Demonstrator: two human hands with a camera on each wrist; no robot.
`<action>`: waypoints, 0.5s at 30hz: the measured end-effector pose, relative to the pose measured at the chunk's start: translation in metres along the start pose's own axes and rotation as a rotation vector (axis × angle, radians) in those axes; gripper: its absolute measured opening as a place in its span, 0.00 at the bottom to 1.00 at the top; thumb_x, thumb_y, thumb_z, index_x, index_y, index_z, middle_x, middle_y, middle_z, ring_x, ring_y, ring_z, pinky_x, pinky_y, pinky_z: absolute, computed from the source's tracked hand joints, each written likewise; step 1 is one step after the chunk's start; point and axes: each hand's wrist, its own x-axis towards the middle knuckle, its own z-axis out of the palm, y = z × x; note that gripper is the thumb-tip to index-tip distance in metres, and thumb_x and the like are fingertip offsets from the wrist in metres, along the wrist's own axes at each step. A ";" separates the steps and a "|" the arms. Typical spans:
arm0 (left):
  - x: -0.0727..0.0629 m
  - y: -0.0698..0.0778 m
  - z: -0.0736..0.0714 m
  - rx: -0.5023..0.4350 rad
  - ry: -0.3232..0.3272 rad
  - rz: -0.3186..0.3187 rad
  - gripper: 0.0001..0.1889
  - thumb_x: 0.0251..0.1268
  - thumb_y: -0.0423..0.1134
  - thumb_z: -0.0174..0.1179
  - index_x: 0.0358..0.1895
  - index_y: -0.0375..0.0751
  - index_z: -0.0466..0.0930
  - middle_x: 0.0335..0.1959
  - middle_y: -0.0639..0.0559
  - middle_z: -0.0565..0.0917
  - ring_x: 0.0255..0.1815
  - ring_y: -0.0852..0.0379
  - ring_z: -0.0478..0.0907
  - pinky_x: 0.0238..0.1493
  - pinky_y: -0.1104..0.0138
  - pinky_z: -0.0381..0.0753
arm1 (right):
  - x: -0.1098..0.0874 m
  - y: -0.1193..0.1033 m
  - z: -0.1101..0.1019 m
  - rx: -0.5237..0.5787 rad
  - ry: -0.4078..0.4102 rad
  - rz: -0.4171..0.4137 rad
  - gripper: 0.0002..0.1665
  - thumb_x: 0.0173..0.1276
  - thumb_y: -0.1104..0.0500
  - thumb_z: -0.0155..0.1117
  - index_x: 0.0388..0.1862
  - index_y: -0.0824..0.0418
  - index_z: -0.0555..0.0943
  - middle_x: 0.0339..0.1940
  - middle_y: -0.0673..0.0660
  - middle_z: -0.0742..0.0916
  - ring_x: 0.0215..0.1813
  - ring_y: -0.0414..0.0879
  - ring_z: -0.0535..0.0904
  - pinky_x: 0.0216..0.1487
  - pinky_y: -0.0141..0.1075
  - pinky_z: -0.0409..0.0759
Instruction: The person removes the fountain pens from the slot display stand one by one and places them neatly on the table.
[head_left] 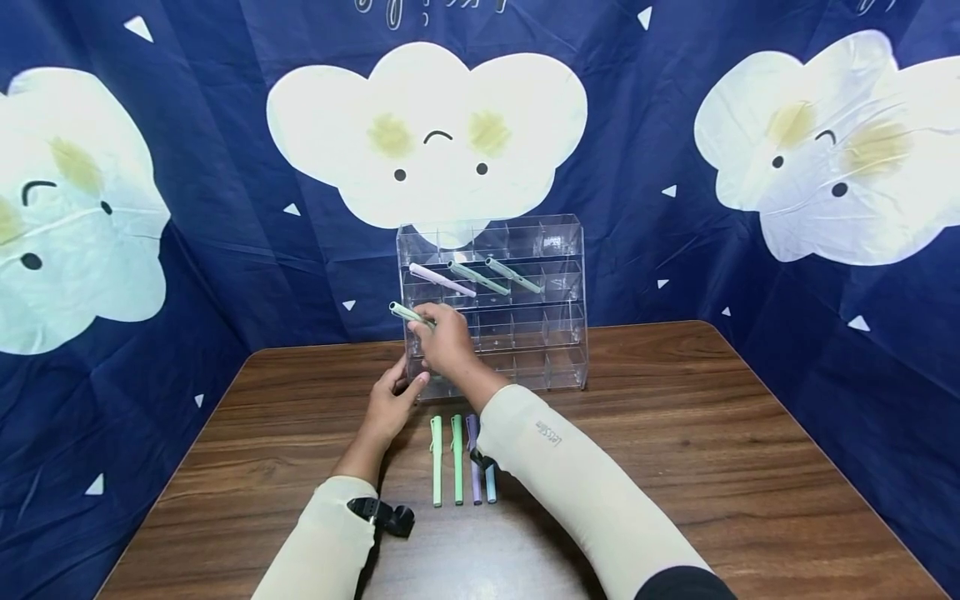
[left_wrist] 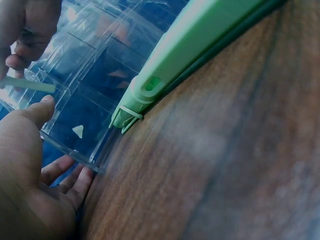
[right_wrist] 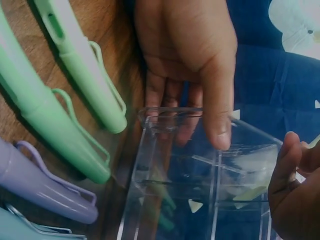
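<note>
My right hand (head_left: 447, 340) pinches a pale green pen (head_left: 405, 312) by its body, cap end pointing left, at the left side of a clear acrylic rack (head_left: 528, 337). At the rack's lower left corner, my left hand (head_left: 388, 408) grips the edge; its thumb lies over the front and the fingers (right_wrist: 172, 95) reach round the side. Across the second tier from the top lean a pale lilac pen (head_left: 442, 280) and two grey-green pens, one (head_left: 478, 277) beside the other (head_left: 513, 275). The pen's lower end (left_wrist: 32, 85) shows near my left thumb in the left wrist view.
In front of the rack, several capped pens lie side by side on the wooden table (head_left: 712, 450): a light green one (head_left: 437, 462), a green one (head_left: 457, 462), a purple one (head_left: 476, 483) and a blue one (head_left: 491, 485). A blue cloud-patterned curtain (head_left: 637, 292) hangs behind.
</note>
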 end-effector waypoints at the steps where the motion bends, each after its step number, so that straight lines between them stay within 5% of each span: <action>1: 0.000 0.000 0.000 0.002 0.001 0.010 0.41 0.69 0.68 0.71 0.83 0.79 0.65 0.74 0.43 0.78 0.71 0.42 0.82 0.53 0.65 0.88 | 0.000 -0.002 -0.001 -0.012 0.010 -0.025 0.15 0.80 0.57 0.70 0.61 0.56 0.90 0.53 0.59 0.89 0.25 0.51 0.88 0.23 0.30 0.84; 6: 0.002 -0.001 0.000 0.009 0.003 0.047 0.40 0.71 0.66 0.71 0.84 0.74 0.66 0.73 0.42 0.80 0.69 0.43 0.84 0.52 0.67 0.88 | -0.003 -0.013 -0.009 -0.028 0.013 -0.113 0.16 0.80 0.57 0.70 0.63 0.57 0.89 0.54 0.58 0.90 0.28 0.47 0.86 0.33 0.26 0.82; 10: 0.002 0.000 -0.001 -0.005 0.006 0.021 0.39 0.68 0.67 0.73 0.81 0.80 0.68 0.71 0.46 0.81 0.68 0.44 0.84 0.50 0.67 0.89 | -0.005 -0.023 -0.014 0.060 -0.015 -0.136 0.16 0.82 0.58 0.68 0.64 0.59 0.88 0.58 0.60 0.88 0.25 0.57 0.89 0.25 0.30 0.83; 15: 0.001 -0.001 -0.002 0.008 0.015 -0.006 0.39 0.66 0.70 0.73 0.80 0.83 0.68 0.72 0.49 0.81 0.71 0.46 0.83 0.58 0.66 0.87 | -0.005 -0.035 -0.023 0.142 -0.020 -0.188 0.17 0.81 0.60 0.68 0.64 0.61 0.87 0.58 0.63 0.87 0.22 0.54 0.87 0.25 0.35 0.85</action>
